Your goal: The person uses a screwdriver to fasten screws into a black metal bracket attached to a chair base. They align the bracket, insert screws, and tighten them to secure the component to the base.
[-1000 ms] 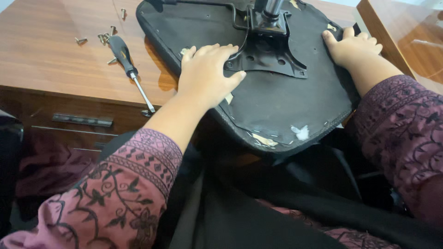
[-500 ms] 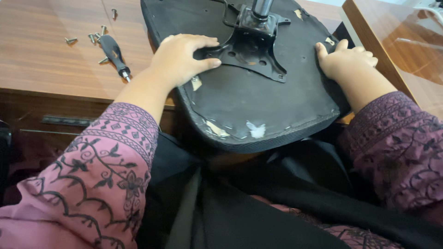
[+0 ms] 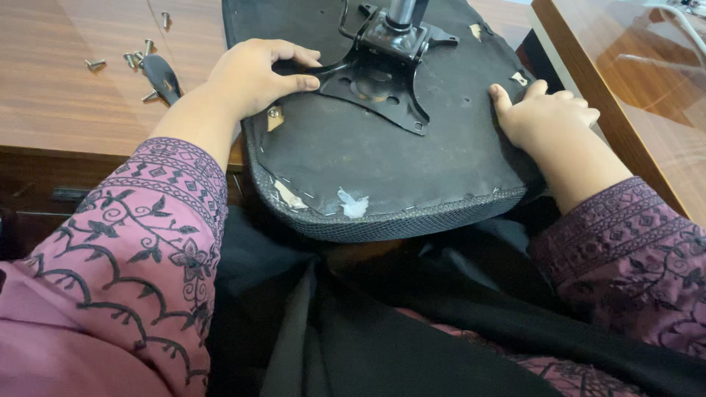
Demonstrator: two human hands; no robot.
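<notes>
A black seat (image 3: 382,169) lies upside down, partly on the brown table (image 3: 66,95) and partly over the person's lap. Its near edge hangs past the table's edge. No box or bowl is in view, so nothing sits inside anything.

A black metal plate (image 3: 379,77) is fixed to the middle of the seat's underside. A metal pole (image 3: 403,11) stands up from the plate. Small torn spots show pale stuff near the seat's near edge.

The left hand (image 3: 254,73) lies on the left part of the seat. Its fingers (image 3: 298,53) are bent and a little spread. They curl around the left arm of the plate, and the thumb presses beside it. The wrist comes in from the lower left, in a pink sleeve with black swirls.

The right hand (image 3: 548,117) lies on the right edge of the seat. Its fingers are close together and wrap over the side, so the tips are hidden. The thumb points up, flat on the seat.

On the table, left of the left hand, lie a few small screws (image 3: 136,57) and a dark tool handle (image 3: 163,73). The handle is partly hidden behind the wrist.
</notes>
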